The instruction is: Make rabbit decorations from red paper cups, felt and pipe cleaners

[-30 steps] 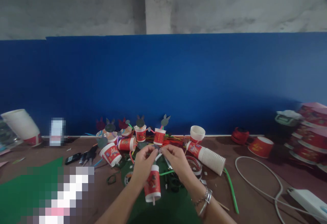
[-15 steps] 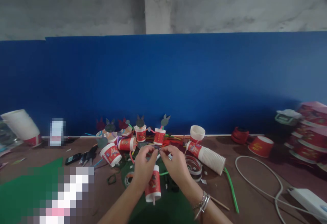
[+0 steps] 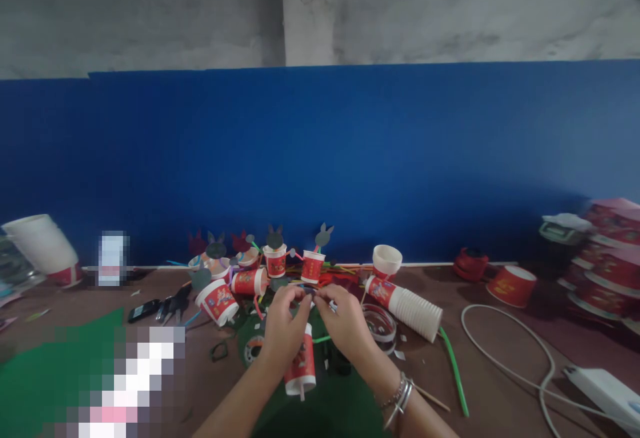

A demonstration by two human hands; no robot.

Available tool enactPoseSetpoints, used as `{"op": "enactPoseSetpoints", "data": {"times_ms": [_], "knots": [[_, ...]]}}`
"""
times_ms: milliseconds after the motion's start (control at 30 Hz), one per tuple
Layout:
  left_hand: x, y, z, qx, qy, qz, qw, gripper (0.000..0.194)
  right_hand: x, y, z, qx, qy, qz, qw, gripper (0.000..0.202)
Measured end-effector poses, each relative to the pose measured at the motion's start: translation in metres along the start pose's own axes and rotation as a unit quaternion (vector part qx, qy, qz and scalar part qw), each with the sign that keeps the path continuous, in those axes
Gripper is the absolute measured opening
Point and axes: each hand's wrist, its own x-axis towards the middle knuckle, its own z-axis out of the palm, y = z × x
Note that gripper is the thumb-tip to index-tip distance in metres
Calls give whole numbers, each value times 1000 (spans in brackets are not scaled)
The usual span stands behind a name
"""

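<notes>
My left hand [image 3: 286, 321] and my right hand [image 3: 343, 318] meet fingertip to fingertip near the middle of the view. Both are closed in a pinch on something small and dark that I cannot make out. Below them a red and white paper cup [image 3: 302, 368] lies with its rim toward me, a thin stick poking out of it. A green pipe cleaner [image 3: 321, 339] runs from the cup toward my right hand. Underneath is a dark green sheet [image 3: 320, 411].
Behind my hands stand decorated cups [image 3: 313, 267] with paper animal heads. A stack of cups [image 3: 413, 310] lies to the right, beside a clear tape roll [image 3: 379, 327]. Farther right are a white cable [image 3: 505, 318] and a power strip [image 3: 603, 385]. Keys [image 3: 173, 305] lie on the left.
Both hands keep their pinch and have shifted only very slightly; the fingertips have come a little closer together. The cup below them stays where it was.
</notes>
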Motion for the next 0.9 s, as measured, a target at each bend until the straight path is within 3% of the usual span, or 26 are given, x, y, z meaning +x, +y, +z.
{"op": "enactPoseSetpoints", "data": {"times_ms": [333,667,800,900], "knots": [[2,1,-1,-14,-30,-25,999,16,0,-1,-1,-13,-2,-36,999,18],[5,2,-3,-61,-53,-68,994,22,1,0,-4,-33,-2,-18,999,16],[10,2,-9,-63,-54,-66,994,20,5,5,-8,-94,9,-9,995,14],[16,-2,-16,-73,-52,-79,993,17,7,13,-11,-194,-30,19,980,17]]}}
